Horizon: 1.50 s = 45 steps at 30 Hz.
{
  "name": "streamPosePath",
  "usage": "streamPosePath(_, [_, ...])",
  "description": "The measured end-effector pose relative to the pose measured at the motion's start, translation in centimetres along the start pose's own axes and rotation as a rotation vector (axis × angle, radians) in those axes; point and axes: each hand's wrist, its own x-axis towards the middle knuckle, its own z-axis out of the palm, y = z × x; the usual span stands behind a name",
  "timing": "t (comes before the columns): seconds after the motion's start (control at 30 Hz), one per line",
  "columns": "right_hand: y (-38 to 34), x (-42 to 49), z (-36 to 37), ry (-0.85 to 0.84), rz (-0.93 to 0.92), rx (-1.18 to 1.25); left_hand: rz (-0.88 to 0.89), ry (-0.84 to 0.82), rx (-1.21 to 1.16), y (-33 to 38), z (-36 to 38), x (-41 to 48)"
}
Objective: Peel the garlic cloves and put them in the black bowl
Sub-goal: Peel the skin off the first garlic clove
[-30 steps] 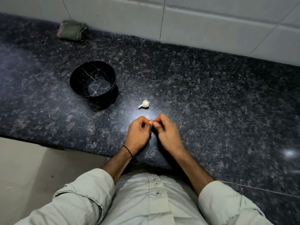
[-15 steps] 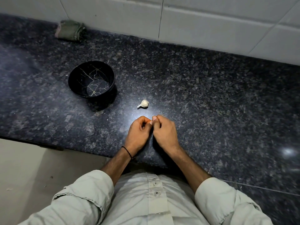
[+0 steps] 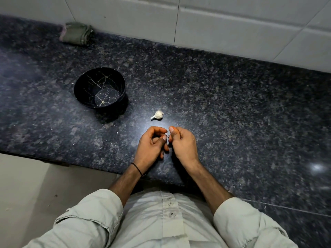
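The bowl (image 3: 86,81) looks empty; nothing is finished yet. Left hand (image 3: 152,145) and right hand (image 3: 182,144) meet above the counter (image 3: 232,104), each grip pinching a mostly hidden bit, probably a clove (image 3: 166,135). The garlic (image 3: 158,115) lies just beyond, unpeeled.

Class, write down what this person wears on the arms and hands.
The left sleeve and right sleeve are pale grey shirt cloth, rolled up near the elbows, with forearms bare. A thin black band circles the left wrist. The left hand and right hand wear no gloves.
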Motion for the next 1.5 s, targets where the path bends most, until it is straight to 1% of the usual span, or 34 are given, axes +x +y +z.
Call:
streamPosePath(0.33, [0.6, 0.5, -0.1, -0.019, -0.021, 0.197, 0.078, -0.033, -0.027, 0.3, 0.0, -0.4])
streamPosePath(0.4, [0.4, 0.6, 0.1, -0.026, -0.020, 0.163, 0.111, -0.035, -0.010, 0.5, 0.1, -0.6])
streamPosePath(0.5, [-0.1, 0.6, 0.2, -0.028, -0.026, -0.019, 0.138, -0.028, 0.020, 0.6, 0.1, -0.7])
streamPosePath(0.57, [-0.5, 0.6, 0.0, -0.030, -0.050, -0.099, 0.160, -0.017, 0.042, 0.5, 0.0, -0.7])
streamPosePath(0.7, [-0.8, 0.8, -0.1, -0.076, -0.077, -0.158, 0.182, 0.011, 0.032, 0.2, 0.0, -0.5])
streamPosePath(0.87, [-0.3, 1.0, 0.0, -0.097, -0.053, -0.131, 0.187, 0.004, 0.016, 0.7, 0.1, -0.8])
streamPosePath(1.0, [0.1, 0.7, 0.0, -0.093, -0.039, 0.033, 0.168, -0.007, -0.012, 1.1, -0.1, -0.8])
streamPosePath(1.13, [0.9, -0.1, -0.8, -0.045, -0.098, 0.130, 0.147, 0.017, -0.043, 1.4, -0.3, -0.7])
streamPosePath(1.27, [1.8, -0.9, -1.1, -0.128, -0.098, 0.263, 0.132, 0.026, -0.028, 1.4, -0.4, -0.6])
streamPosePath(1.37, [2.1, -1.1, -1.1, -0.139, -0.055, 0.369, 0.128, 0.031, -0.008, 1.5, -0.4, -0.7])
streamPosePath(1.5, [2.2, -0.7, -1.1, -0.168, -0.018, 0.411, 0.117, 0.058, 0.023, 1.3, -0.2, -0.7])
